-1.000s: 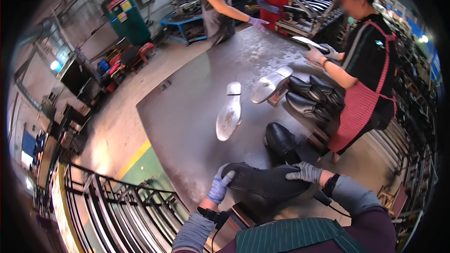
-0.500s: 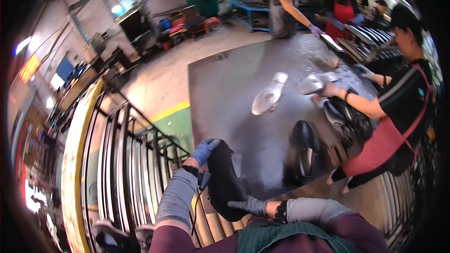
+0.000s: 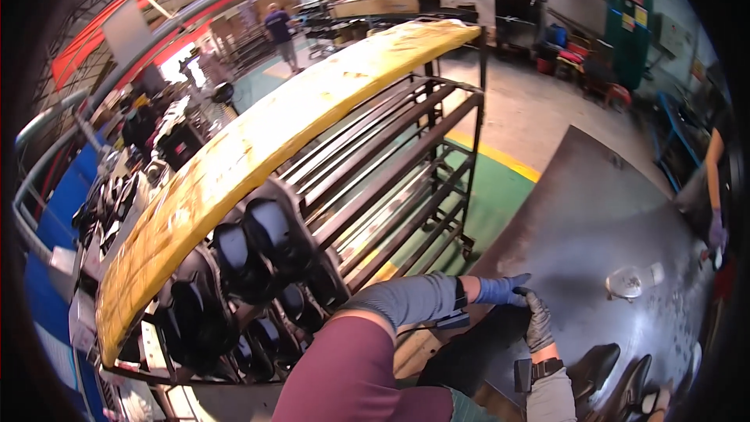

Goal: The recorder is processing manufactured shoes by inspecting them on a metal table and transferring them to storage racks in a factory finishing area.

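A dark black shoe [image 3: 478, 353] lies slantwise over the near edge of the table, its lower part running down in front of my body. My left hand [image 3: 502, 289], in a blue glove, is closed on the shoe's upper end, fingers pointing right. Beside it my right hand [image 3: 539, 323], in a grey glove, curls its fingers at that same end, fingertips meeting those of the left. Just what the right fingertips pinch is partly hidden. A black shoe [image 3: 595, 369] stands on the table right of my right hand.
Left of me stands a metal rack [image 3: 406, 164] with a yellow padded top rail [image 3: 312, 101]; several black shoes [image 3: 273, 230] sit on it. A silvery sole-shaped piece [image 3: 625, 283] lies on the dark table [image 3: 570, 211]. A co-worker's arm [image 3: 712, 180] shows at the right.
My view has swung left toward the rack. The right hand has moved from the shoe's near end up to its far end, beside the left hand, which stays there.
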Action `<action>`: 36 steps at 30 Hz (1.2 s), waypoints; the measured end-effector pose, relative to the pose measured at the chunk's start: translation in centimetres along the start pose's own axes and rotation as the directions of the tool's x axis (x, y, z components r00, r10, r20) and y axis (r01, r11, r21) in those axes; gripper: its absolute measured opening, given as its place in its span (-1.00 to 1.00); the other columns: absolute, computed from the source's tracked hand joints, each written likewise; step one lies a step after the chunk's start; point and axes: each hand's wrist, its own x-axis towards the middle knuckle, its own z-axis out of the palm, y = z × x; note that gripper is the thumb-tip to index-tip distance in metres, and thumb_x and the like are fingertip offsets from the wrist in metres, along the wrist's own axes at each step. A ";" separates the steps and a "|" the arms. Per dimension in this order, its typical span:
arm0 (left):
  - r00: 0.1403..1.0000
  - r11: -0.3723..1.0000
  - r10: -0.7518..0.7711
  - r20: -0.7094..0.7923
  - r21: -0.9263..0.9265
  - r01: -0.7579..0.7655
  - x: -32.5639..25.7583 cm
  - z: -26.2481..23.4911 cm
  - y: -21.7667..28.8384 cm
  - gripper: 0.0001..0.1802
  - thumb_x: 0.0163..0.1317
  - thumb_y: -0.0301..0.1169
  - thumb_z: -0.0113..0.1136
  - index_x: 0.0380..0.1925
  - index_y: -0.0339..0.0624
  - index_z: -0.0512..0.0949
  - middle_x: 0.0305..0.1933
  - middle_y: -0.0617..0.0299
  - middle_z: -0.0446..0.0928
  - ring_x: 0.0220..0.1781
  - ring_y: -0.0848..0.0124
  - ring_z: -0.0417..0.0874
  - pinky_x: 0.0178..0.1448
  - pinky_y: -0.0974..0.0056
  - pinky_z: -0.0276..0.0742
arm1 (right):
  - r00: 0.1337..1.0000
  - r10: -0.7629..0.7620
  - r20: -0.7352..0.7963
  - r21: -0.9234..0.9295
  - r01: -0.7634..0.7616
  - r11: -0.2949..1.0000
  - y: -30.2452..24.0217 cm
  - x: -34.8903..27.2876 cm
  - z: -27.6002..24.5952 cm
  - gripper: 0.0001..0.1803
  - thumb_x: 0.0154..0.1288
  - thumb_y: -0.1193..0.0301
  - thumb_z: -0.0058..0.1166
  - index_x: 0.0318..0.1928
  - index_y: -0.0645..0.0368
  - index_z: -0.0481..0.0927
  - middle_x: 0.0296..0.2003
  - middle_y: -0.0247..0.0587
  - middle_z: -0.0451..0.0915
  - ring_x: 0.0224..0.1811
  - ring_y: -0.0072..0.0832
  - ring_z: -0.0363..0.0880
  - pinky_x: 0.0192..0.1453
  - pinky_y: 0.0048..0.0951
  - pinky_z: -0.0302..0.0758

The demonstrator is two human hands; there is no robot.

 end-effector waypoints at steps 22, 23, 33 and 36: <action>0.752 0.713 0.658 -0.045 0.358 -0.603 -23.3 15.4 9.0 -0.32 0.10 -0.18 0.27 0.15 -0.39 0.36 0.25 -0.16 0.34 0.34 -0.16 0.28 0.41 -0.11 0.16 | 0.935 0.334 -0.123 0.791 -0.110 0.602 0.1 -24.6 9.9 -0.73 0.41 0.16 -0.02 -0.07 0.06 0.50 -0.15 -0.45 0.51 -0.05 -0.61 0.46 0.11 -0.48 0.43; 0.736 0.687 0.677 -0.003 0.360 -0.631 -24.3 16.7 8.2 -0.30 0.15 -0.10 0.22 0.16 -0.38 0.36 0.26 -0.17 0.32 0.35 -0.16 0.27 0.42 -0.11 0.13 | 0.958 0.212 -0.190 0.643 -0.042 0.765 1.6 -26.0 9.9 -0.74 0.42 0.18 -0.02 -0.08 0.06 0.50 -0.16 -0.47 0.51 -0.06 -0.63 0.45 0.07 -0.52 0.44; 0.769 0.961 -0.117 -0.628 -0.266 -0.071 -23.9 17.8 0.7 -0.21 0.21 -0.27 0.24 0.35 -0.21 0.07 0.28 0.08 0.28 0.26 0.23 0.33 0.26 0.21 0.35 | 0.768 -0.634 -0.092 -0.858 0.262 0.442 -3.3 -26.9 -3.6 -0.69 -0.01 0.31 0.35 -0.52 0.09 0.42 -0.56 -0.26 0.41 -0.38 -0.23 0.45 0.25 -0.07 0.33; 0.772 0.770 -0.406 -0.489 -0.639 0.000 -22.4 17.4 -2.0 -0.18 0.17 -0.33 0.30 0.35 -0.20 0.09 0.25 0.12 0.31 0.23 0.28 0.37 0.22 0.21 0.41 | 0.899 -0.369 -0.235 -0.936 -0.108 0.335 2.1 -24.6 -9.5 -0.69 -0.06 0.17 0.37 -0.50 0.10 0.58 -0.48 -0.22 0.56 -0.15 -0.25 0.54 0.31 -0.10 0.18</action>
